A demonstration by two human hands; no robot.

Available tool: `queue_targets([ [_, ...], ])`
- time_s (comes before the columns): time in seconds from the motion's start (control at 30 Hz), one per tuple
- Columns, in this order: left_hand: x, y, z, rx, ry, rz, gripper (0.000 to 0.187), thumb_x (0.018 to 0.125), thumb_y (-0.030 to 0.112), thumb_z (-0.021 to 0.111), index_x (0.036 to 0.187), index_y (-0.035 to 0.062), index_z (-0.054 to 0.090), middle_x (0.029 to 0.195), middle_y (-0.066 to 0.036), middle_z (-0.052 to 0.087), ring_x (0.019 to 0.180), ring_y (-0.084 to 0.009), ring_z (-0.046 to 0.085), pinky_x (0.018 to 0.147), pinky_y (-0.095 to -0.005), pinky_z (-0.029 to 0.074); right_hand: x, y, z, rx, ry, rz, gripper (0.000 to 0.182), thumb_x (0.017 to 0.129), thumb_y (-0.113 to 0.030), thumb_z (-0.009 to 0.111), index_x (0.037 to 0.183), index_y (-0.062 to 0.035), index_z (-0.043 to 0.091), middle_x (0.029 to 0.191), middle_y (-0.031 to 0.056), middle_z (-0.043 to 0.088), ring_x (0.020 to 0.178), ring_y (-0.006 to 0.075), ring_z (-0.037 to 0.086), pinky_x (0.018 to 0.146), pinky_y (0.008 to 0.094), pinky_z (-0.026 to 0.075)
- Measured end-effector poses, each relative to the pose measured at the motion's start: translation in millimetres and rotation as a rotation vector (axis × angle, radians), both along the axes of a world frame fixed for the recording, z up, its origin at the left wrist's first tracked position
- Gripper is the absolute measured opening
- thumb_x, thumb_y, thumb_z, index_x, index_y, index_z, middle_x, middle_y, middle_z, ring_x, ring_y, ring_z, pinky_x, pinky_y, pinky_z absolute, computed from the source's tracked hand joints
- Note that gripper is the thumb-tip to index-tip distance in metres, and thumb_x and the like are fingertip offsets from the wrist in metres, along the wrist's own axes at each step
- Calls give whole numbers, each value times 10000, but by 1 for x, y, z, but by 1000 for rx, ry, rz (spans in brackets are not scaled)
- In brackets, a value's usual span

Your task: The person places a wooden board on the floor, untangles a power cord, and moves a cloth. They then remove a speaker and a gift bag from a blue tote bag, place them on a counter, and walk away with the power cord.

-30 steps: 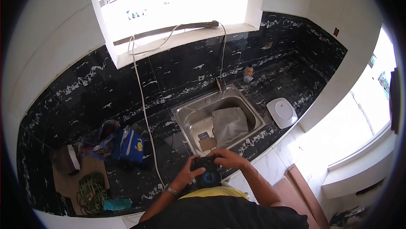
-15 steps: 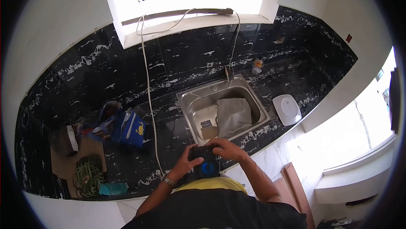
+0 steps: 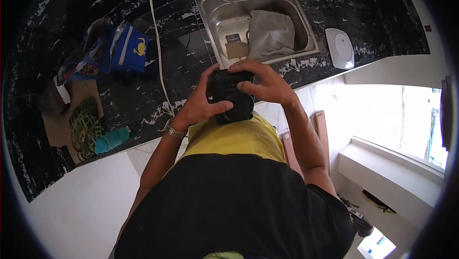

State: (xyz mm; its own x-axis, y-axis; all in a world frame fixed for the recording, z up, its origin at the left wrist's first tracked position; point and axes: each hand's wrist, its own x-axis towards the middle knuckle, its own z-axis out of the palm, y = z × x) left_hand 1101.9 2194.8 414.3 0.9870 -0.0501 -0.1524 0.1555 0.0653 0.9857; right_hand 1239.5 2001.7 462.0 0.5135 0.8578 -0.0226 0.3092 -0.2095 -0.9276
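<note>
Between my two hands is a black boxy device [image 3: 233,88] with a rounded lower part, held in front of my waist at the counter's front edge. My left hand [image 3: 201,101] grips its left side, thumb across the front and fingers up at the top corner. On the other side, my right hand [image 3: 263,82] curls over the top right, its thumb pressed on the front face. Just beyond lies a steel sink [image 3: 210,29], holding a grey cloth bag [image 3: 272,34] and a brown piece of card [image 3: 237,50].
A blue bag [image 3: 131,48] and white cable [image 3: 157,34] lie left on the black marbled counter [image 3: 129,96]. Nearer are a green net-like bundle [image 3: 86,125] and teal bottle [image 3: 112,139] by the edge. A white lid-like object [image 3: 340,48] sits right of the sink.
My view has tilted down, so the counter and sink sit higher and more of my shirt shows. A blue glow on the device's front no longer shows. Both hands keep their hold.
</note>
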Motion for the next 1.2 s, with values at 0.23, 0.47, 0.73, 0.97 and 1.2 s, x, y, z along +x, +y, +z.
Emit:
queue_targets([
  [0.23, 0, 1, -2, 17, -15, 30, 1072, 726, 304, 874, 1509, 47, 188, 1337, -199, 482, 1238, -280, 519, 1055, -379, 412, -12, 11, -2, -3, 14, -98, 399, 774, -55, 642, 1171, -22, 635, 1159, 134, 641, 1100, 233, 613, 985, 345, 458],
  [0.47, 2, 2, 5, 41, -26, 13, 1057, 727, 282, 869, 1508, 51, 195, 1317, -206, 495, 1228, -282, 528, 1050, -383, 415, -14, 13, -6, 55, 26, -194, 336, 759, -71, 607, 1076, 24, 668, 1051, 168, 675, 1000, 274, 656, 904, 340, 495],
  [0.73, 0, 3, -4, 14, -21, 23, 1079, 722, 298, 872, 1520, 62, 185, 1330, -202, 492, 1236, -285, 524, 1057, -383, 407, -13, 17, -7, 11, 47, -210, 338, 736, -83, 608, 1051, 16, 682, 1028, 163, 680, 980, 272, 662, 892, 337, 496],
  [0.97, -1, 3, 2, -14, -5, 23, 1054, 736, 278, 866, 1518, 63, 193, 1363, -200, 466, 1255, -282, 507, 1067, -382, 397, -15, 20, -5, 7, 37, -227, 336, 733, -101, 614, 1040, 17, 683, 1023, 172, 683, 975, 301, 664, 893, 351, 497],
  [1.2, 2, 4, 4, 2, -23, 20, 1048, 740, 270, 862, 1513, 47, 191, 1365, -204, 461, 1265, -279, 499, 1075, -382, 389, -12, 20, -5, 6, 21, -214, 336, 732, -109, 619, 1037, 16, 685, 1027, 180, 682, 981, 311, 662, 898, 356, 496],
])
